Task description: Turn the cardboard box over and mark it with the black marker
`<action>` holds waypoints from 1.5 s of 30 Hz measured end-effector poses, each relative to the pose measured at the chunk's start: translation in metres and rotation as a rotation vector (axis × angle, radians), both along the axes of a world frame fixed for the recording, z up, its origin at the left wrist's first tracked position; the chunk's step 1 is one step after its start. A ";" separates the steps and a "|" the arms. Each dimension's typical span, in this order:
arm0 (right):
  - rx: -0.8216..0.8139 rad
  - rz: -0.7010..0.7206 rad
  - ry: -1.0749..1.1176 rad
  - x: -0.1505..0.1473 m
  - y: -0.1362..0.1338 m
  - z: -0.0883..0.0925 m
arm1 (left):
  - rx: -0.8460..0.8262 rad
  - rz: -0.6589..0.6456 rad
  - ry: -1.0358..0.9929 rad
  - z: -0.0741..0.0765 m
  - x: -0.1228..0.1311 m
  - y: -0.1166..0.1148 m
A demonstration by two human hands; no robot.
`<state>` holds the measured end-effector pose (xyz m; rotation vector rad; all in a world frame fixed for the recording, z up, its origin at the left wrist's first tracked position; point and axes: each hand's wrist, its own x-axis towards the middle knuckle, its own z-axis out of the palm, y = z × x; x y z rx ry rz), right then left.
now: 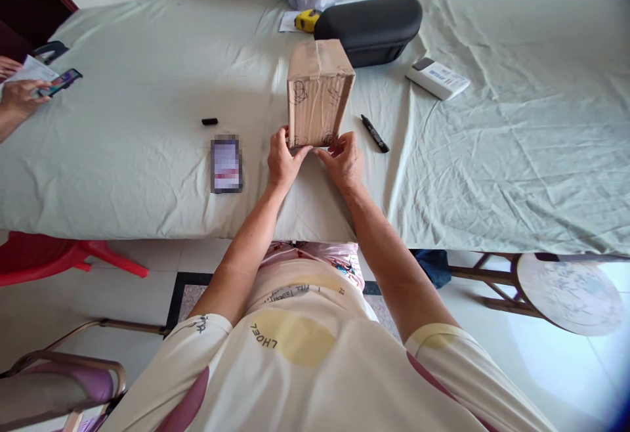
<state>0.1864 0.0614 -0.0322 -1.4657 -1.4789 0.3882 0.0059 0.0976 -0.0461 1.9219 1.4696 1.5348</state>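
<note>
Both left hand [284, 164] and right hand [347, 164] clasp a cardboard box [317, 105] low; phone [226, 164] left of the grip, marker [375, 134] right, black case [371, 23] beyond it.

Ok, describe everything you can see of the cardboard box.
The cardboard box is light brown, with dark scribbles near the corners of its near face and a seam, apparently taped, along its closed top. It stands on the pale green cloth, in front of the black case, with the left hand and right hand touching its lower near corners.
</note>
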 end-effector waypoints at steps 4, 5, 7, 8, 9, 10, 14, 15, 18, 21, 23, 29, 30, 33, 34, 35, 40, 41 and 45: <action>0.023 -0.028 0.004 0.000 0.001 -0.002 | -0.015 -0.012 -0.013 0.003 0.002 -0.004; 0.026 -0.031 0.008 0.000 0.001 -0.002 | -0.008 -0.012 -0.014 0.004 0.003 -0.004; 0.026 -0.031 0.015 0.001 0.001 -0.002 | 0.009 -0.007 -0.015 0.005 0.003 -0.005; 0.024 -0.028 0.015 0.001 0.001 -0.001 | 0.016 -0.003 -0.016 0.005 0.002 -0.004; 0.022 -0.022 0.012 0.002 0.002 -0.001 | 0.019 0.002 -0.019 0.005 0.002 -0.003; 0.020 -0.014 0.006 0.003 0.002 -0.001 | 0.022 0.007 -0.024 0.004 0.001 -0.003; 0.047 0.030 0.029 0.004 0.002 -0.001 | 0.032 0.024 -0.035 0.002 -0.002 0.002; 0.063 0.038 0.055 0.004 0.002 -0.002 | 0.037 0.027 -0.031 0.001 -0.002 0.002; 0.108 0.052 0.136 0.004 0.002 -0.001 | 0.059 0.020 -0.018 0.001 -0.003 0.003; 0.132 0.051 0.173 0.002 0.002 0.001 | 0.082 -0.004 -0.027 0.002 -0.004 0.003; 0.147 0.045 0.183 0.001 0.001 0.003 | 0.088 -0.017 -0.049 0.003 -0.004 0.002; 0.201 0.032 0.184 0.001 -0.001 0.007 | 0.082 -0.045 -0.123 0.003 -0.006 0.003; 0.206 0.034 0.181 0.001 -0.001 0.006 | 0.082 -0.052 -0.125 0.004 -0.006 0.004; 0.207 0.052 0.168 0.003 -0.001 0.004 | 0.093 -0.066 -0.128 0.005 -0.006 0.004; 0.204 0.057 0.165 0.003 0.000 0.004 | 0.096 -0.066 -0.128 0.005 -0.006 0.004; 0.199 0.060 0.163 0.003 0.000 0.003 | 0.097 -0.063 -0.128 0.006 -0.006 0.003; 0.166 0.072 0.144 0.000 -0.004 0.006 | 0.057 -0.064 -0.172 0.006 -0.006 0.001; 0.163 0.083 0.134 -0.002 -0.005 0.008 | 0.045 -0.067 -0.181 0.005 -0.006 0.002; 0.157 0.168 0.053 -0.007 -0.008 0.014 | 0.030 -0.053 -0.215 0.001 -0.008 0.006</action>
